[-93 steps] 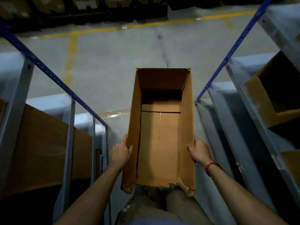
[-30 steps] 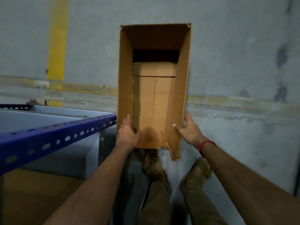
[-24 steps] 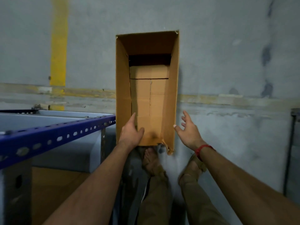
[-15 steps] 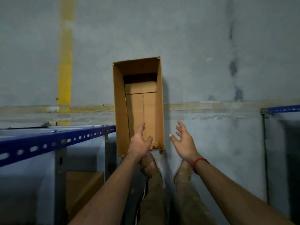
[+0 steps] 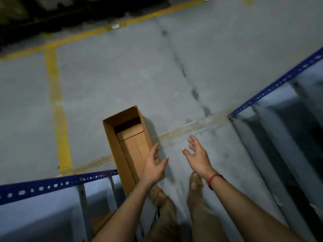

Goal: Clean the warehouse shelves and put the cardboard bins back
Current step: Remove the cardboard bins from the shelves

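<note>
An empty, open-topped cardboard bin [image 5: 129,144] lies far below me on the grey concrete floor, its long side running away from me. My left hand [image 5: 153,165] hovers high above the bin's near right corner, fingers spread, holding nothing. My right hand [image 5: 197,155], with a red band at the wrist, is open too, out to the right of the bin. Neither hand touches the bin. My legs and feet [image 5: 160,198] show below the hands.
A shelf rack with a blue perforated beam [image 5: 57,185] stands at the lower left, with a cardboard piece [image 5: 103,220] under it. Another rack with a blue beam [image 5: 277,82] rises on the right. Yellow floor lines [image 5: 56,105] cross the floor; dark racks stand at the far top.
Both hands let go of the bin, which dropped to the floor and lies there tilted to the left. My hands stay spread, and my view has lifted and turned.
</note>
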Available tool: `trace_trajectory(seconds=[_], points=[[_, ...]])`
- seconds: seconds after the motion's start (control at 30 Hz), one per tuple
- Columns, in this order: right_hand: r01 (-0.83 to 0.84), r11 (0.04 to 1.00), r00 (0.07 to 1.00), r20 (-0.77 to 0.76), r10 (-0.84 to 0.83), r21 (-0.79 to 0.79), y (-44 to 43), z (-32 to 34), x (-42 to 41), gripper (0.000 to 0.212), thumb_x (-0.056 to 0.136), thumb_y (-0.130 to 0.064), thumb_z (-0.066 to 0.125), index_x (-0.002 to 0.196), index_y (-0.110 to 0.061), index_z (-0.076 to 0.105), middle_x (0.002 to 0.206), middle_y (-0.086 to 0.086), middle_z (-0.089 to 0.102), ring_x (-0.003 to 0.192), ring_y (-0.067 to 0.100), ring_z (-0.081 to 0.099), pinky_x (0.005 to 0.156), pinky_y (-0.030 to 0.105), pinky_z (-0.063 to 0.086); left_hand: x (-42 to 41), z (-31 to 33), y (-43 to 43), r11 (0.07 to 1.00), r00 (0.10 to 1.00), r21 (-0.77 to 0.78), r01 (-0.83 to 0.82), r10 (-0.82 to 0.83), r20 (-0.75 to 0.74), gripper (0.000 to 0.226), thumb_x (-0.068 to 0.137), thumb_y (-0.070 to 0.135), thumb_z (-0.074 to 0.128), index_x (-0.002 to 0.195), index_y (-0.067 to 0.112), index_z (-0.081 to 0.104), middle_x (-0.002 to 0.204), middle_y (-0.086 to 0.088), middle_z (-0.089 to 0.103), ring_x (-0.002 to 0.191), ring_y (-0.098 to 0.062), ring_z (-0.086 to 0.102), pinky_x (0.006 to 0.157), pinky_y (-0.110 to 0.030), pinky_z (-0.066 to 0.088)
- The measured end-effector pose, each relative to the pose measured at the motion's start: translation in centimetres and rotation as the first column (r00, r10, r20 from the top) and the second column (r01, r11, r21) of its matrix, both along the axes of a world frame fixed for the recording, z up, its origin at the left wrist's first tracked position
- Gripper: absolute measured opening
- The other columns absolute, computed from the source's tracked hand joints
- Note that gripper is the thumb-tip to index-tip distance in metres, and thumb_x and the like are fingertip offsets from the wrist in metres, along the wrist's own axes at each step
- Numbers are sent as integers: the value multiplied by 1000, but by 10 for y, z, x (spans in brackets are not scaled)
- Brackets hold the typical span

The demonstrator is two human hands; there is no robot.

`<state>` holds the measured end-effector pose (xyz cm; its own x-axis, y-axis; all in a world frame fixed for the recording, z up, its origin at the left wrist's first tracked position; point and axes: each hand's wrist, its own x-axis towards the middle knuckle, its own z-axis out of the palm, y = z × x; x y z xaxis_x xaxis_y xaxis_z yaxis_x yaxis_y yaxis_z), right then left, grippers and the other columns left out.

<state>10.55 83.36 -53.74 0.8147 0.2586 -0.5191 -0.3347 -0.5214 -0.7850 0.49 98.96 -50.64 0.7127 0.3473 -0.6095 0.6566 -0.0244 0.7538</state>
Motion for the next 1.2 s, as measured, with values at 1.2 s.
trace_trajectory(seconds=[1.2], points=[[792, 501, 422, 281, -862, 348, -457, 183, -23, 60, 93, -19, 68, 146, -25, 42, 143, -7, 53, 126, 4, 54, 101, 18, 44, 161, 159, -467, 628, 509, 149, 764, -727, 461, 62, 90, 26, 73, 145, 31, 43, 136, 6, 58, 125, -12, 56, 107, -37, 48]])
